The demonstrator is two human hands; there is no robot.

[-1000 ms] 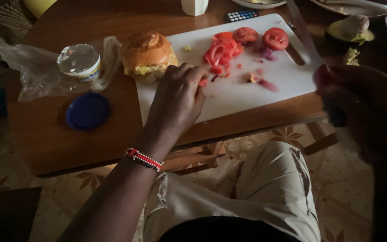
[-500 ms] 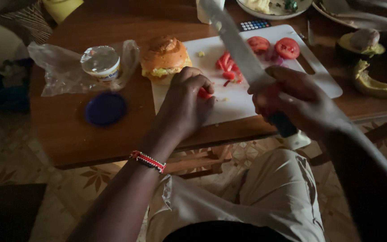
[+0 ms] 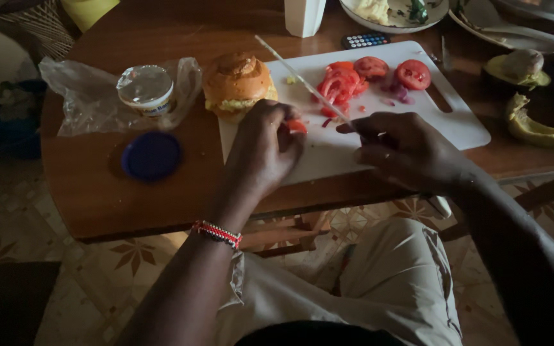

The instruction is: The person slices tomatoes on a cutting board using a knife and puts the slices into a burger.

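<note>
My left hand (image 3: 264, 147) rests on the near edge of a white cutting board (image 3: 456, 122) and pinches a small red tomato piece (image 3: 297, 125). My right hand (image 3: 405, 150) grips a knife handle; the long knife blade (image 3: 302, 80) points away to the upper left, over the board and beside the tomato piece. A pile of cut tomato (image 3: 338, 83) and two round tomato slices (image 3: 392, 70) lie further back on the board. A filled bun (image 3: 236, 83) sits at the board's left corner.
The round wooden table (image 3: 84, 186) also carries a small tub (image 3: 145, 90) on a clear plastic bag, a blue lid (image 3: 152, 156), a remote control (image 3: 365, 40), a white cup (image 3: 304, 16), plates at the back and avocado pieces (image 3: 527, 96) at the right.
My right hand has swung the knife in from the right side and lowered it to the board beside my left hand. My left hand has kept hold of the tomato piece.
</note>
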